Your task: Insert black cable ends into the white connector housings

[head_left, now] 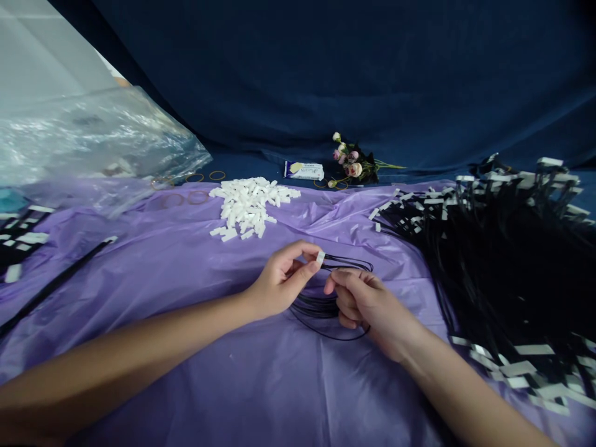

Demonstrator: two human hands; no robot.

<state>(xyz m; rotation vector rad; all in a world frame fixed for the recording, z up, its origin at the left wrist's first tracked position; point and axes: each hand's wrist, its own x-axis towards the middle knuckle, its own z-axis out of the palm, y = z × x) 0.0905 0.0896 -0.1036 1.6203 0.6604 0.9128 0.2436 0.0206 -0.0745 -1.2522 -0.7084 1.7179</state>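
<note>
Between thumb and forefinger, my left hand (286, 276) pinches a small white connector (321, 258). Thin black wires (349, 259) run out of it to the right and loop back. My right hand (361, 298) is curled just right of it, fingers closed around the black cable (316, 305), whose coils hang below and between both hands. Its fingertips partly hide where the wires pass. Beyond my hands lies a heap of small white connector pieces (249, 205) on the purple sheet (223, 372).
A large pile of black cables (503, 261) with white ends fills the right side. More black cable (56, 285) lies at left, below a clear plastic bag (93, 136). At the back are a small white-and-blue packet (303, 171), artificial flowers (351, 162) and rubber bands (217, 176).
</note>
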